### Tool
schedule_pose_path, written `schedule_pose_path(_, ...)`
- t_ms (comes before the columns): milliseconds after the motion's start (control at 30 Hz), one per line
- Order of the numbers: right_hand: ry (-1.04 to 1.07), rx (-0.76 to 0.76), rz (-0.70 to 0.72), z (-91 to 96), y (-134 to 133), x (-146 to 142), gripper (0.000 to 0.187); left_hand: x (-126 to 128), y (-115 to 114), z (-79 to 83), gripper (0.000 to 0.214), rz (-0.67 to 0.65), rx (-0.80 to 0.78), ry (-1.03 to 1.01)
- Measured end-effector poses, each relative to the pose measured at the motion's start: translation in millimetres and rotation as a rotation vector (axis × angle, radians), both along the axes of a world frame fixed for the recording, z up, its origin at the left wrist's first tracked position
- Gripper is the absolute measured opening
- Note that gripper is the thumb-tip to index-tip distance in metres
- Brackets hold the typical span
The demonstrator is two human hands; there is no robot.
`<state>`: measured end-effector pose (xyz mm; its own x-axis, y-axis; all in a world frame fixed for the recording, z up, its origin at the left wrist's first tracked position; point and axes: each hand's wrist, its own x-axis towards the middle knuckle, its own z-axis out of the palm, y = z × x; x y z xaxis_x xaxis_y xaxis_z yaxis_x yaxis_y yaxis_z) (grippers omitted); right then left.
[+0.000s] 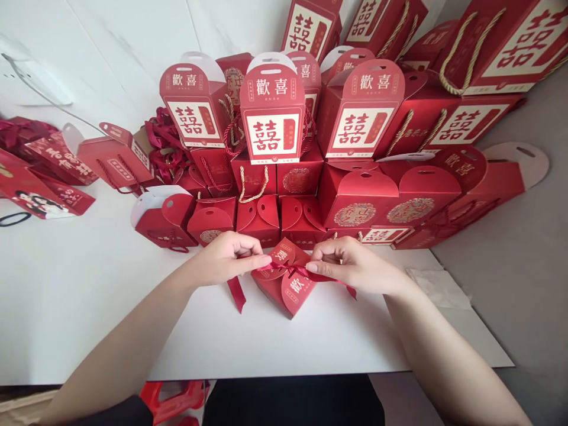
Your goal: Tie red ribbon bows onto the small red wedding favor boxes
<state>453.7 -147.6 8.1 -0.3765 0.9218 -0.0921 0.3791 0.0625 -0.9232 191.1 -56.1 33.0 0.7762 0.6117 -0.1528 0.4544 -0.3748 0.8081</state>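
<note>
A small red gift box point(286, 296) with cream lettering sits on the white table, one corner toward me. Its rounded top flaps are folded together. Across the top runs a dark red ribbon point(237, 294), crossed or knotted near the middle of the box. My left hand point(231, 257) pinches one side of the ribbon between thumb and fingers, with a loose tail hanging below it. On the other side, my right hand point(344, 263) pinches the ribbon the same way, and its tail drops to the right. Whether the knot is tight I cannot tell.
Stacked red gift boxes point(275, 127) fill the back of the white table point(89, 307), close beyond my hands. More boxes point(48, 189) and bundled ribbon point(164, 139) lie at the left. A grey wall point(510, 266) borders the right. Below the front edge is a red stool point(175, 402).
</note>
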Motion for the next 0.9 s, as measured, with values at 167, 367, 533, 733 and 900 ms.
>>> schedule_pose_path(167, -0.033, 0.049, -0.012, 2.7, -0.3, 4.7, 0.038, 1.8, 5.7, -9.7, 0.038, -0.032, -0.138, -0.026)
schedule_pose_path(367, -0.102, 0.078, 0.046, 4.1, 3.1, 13.5, 0.036, -0.9, 9.9, -7.7, 0.036, -0.127, -0.239, 0.013)
schedule_pose_path(533, -0.115, 0.073, -0.013, 5.2, 2.7, 9.8, 0.042, 0.6, 10.8, -10.0, 0.035, -0.123, -0.464, 0.027)
schedule_pose_path(733, -0.370, 0.193, -0.173, 9.7, -4.3, -11.8, 0.045, 3.9, 7.8, -15.1, 0.033, -0.168, -0.601, -0.021)
schedule_pose_path(900, -0.508, 0.289, -0.244, 8.3, -8.2, -27.4, 0.042, 5.0, 11.5, -21.4, 0.035, -0.163, -0.711, -0.070)
